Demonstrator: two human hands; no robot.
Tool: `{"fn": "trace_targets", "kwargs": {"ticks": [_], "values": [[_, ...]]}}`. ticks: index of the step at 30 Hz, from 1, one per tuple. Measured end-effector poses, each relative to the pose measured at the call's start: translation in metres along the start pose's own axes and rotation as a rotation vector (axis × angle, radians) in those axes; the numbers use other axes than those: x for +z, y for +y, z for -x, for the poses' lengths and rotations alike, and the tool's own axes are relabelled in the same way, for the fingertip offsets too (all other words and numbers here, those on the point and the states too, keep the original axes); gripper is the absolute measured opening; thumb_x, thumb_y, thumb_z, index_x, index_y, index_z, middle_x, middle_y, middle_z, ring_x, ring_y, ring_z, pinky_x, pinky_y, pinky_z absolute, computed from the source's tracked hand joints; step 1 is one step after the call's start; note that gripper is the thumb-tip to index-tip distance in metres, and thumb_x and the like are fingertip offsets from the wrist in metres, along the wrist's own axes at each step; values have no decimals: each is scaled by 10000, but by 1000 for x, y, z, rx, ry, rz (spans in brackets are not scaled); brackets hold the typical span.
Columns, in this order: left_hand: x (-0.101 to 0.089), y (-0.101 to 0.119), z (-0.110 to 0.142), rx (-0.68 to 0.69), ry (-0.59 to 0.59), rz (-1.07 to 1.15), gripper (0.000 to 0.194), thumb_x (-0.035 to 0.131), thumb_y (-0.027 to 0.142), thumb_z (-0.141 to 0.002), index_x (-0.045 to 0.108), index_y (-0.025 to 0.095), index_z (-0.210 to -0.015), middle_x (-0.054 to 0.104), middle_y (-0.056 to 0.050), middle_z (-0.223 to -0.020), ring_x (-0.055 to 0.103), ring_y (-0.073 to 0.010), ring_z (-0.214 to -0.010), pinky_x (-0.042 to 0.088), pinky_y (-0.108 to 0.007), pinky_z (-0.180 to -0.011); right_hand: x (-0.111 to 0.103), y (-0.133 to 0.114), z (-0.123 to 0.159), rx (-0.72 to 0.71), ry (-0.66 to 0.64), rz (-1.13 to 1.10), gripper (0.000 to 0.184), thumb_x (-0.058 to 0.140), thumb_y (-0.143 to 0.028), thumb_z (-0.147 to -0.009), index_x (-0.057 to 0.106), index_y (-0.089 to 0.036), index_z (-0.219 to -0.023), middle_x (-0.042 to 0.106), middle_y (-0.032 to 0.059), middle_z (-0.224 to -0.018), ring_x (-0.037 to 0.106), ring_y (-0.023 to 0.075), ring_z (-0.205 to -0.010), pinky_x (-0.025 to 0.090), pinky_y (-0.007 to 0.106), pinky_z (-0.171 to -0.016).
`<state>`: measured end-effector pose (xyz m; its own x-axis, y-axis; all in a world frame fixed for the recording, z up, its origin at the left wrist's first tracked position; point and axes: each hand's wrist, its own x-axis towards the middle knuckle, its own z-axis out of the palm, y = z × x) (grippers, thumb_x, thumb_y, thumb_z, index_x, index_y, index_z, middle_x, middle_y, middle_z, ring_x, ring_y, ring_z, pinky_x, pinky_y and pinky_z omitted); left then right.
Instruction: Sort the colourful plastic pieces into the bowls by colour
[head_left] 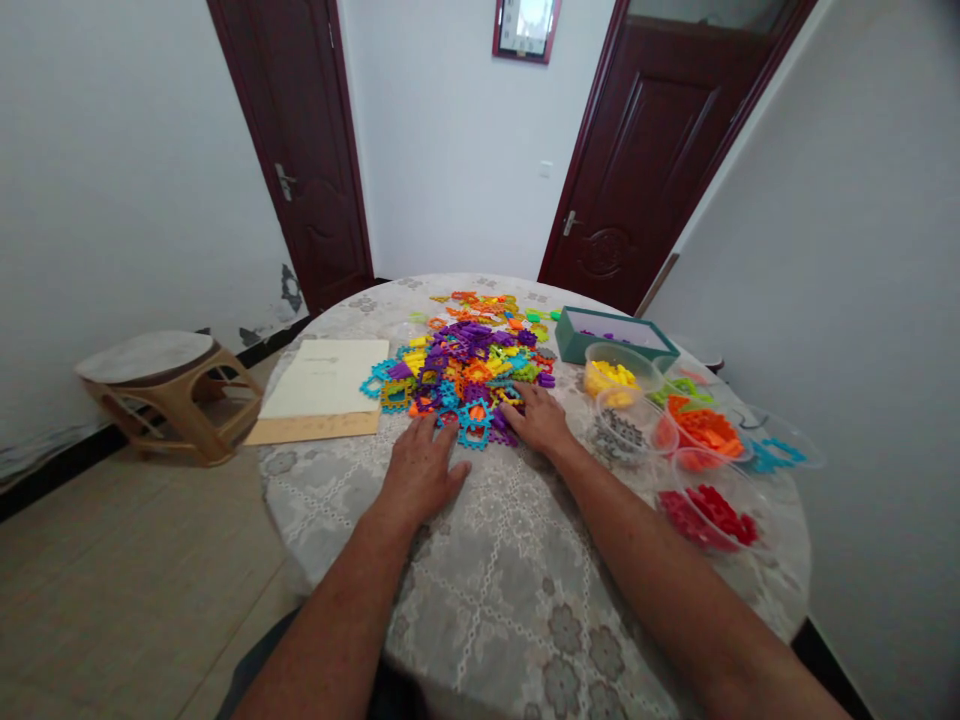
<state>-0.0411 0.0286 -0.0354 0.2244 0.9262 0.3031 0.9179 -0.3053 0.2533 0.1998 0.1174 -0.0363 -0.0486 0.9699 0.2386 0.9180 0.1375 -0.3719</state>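
Observation:
A heap of colourful plastic building pieces (472, 365) lies in the middle of the round table, with purple, yellow, orange and blue ones mixed together. At its near left edge my left hand (424, 468) rests palm down, fingers apart, the fingertips close to a blue toothed piece (474, 425). My right hand (538, 418) reaches the near right side of the heap. Its thumb and fingers are spread, with purple pieces beside the thumb. Neither hand shows anything in its grip. The fingertips of the right hand are partly lost among the pieces.
On the right stand clear tubs of sorted pieces: yellow (611, 380), grey (619, 435), orange (705, 430), red (709, 515). Behind them is a green box (574, 340) with purple pieces. An open notebook (326, 378) lies left; a stool (176, 390) stands beyond the table.

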Motion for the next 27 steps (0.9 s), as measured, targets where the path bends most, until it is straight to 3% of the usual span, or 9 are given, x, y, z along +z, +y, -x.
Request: {"fn": "trace_targets", "kwargs": {"ticks": [7, 13, 16, 19, 22, 25, 27], "values": [[-7, 0, -1, 130, -21, 129, 601, 740, 345, -860, 581, 243, -1431, 602, -141, -1405, 539, -320, -1329, 405, -499, -1171, -9, 15, 25, -195, -31, -139, 558, 662, -435, -947, 580, -206, -1449, 613, 148, -1376, 583, 275, -1262, 431, 415, -1112], [-14, 6, 8, 211, -96, 147, 407, 730, 315, -869, 661, 239, -1262, 650, -119, -1304, 561, -307, -1239, 441, -492, -1107, -34, 14, 77, -313, -121, -187, 341, 674, -309, -933, 674, -213, -1260, 676, 112, -1199, 604, 264, -1175, 448, 418, -1068], [-17, 11, 15, 237, -113, 175, 448, 729, 304, -876, 634, 256, -1312, 661, -109, -1272, 564, -301, -1210, 456, -491, -1080, -44, 10, 98, -374, -178, -252, 345, 699, -250, -896, 685, -229, -1240, 670, 98, -1203, 602, 260, -1178, 447, 414, -1066], [-21, 15, 19, 258, -95, 226, 483, 712, 317, -900, 601, 267, -1368, 653, -102, -1271, 569, -289, -1197, 470, -484, -1072, -50, 11, 101, -368, -201, -443, 345, 650, -206, -914, 676, -246, -1256, 680, 76, -1204, 637, 227, -1125, 485, 380, -1016], [-24, 19, 20, 284, -48, 275, 504, 701, 359, -920, 580, 276, -1403, 623, -105, -1331, 559, -283, -1246, 463, -486, -1104, -52, 17, 93, -290, -145, -583, 292, 569, -198, -953, 671, -241, -1223, 695, 69, -1180, 665, 211, -1075, 515, 366, -965], [-22, 24, 20, 354, -64, 256, 650, 769, 376, -869, 531, 333, -1472, 538, -94, -1494, 482, -314, -1389, 400, -539, -1185, -57, 25, 90, -274, -81, -460, 285, 534, -160, -948, 680, -223, -1184, 702, 73, -1118, 676, 211, -1008, 514, 376, -942], [-20, 27, 19, 387, -105, 218, 649, 785, 364, -857, 545, 358, -1460, 510, -79, -1539, 443, -331, -1437, 371, -575, -1208, -64, 28, 93, -292, -110, -338, 288, 547, -150, -940, 686, -211, -1184, 702, 85, -1106, 677, 219, -986, 512, 384, -935]]}}
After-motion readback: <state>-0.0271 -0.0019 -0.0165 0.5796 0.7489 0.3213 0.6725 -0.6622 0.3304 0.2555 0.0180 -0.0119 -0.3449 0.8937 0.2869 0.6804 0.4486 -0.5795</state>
